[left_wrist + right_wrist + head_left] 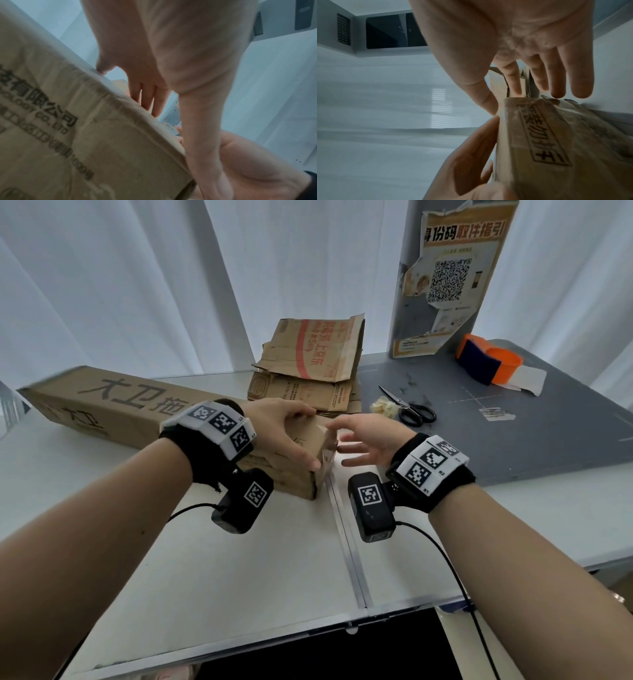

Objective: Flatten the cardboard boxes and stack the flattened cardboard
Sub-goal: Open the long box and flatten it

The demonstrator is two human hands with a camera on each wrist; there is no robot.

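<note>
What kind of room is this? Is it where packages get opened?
Probably a parcel pickup or packing spot. A poster with a big QR code leans at the back, flattened cardboard is stacked on the table, and scissors and a tape dispenser lie nearby.

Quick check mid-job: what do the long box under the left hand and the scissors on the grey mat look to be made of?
Long box: brown corrugated cardboard, matte, creased, black print; glossy tape seems to cover its end. Scissors: shiny blades, likely steel; black handles, probably plastic. Grey mat: dull, ruled with lines, perhaps a rubbery cutting mat.
</note>
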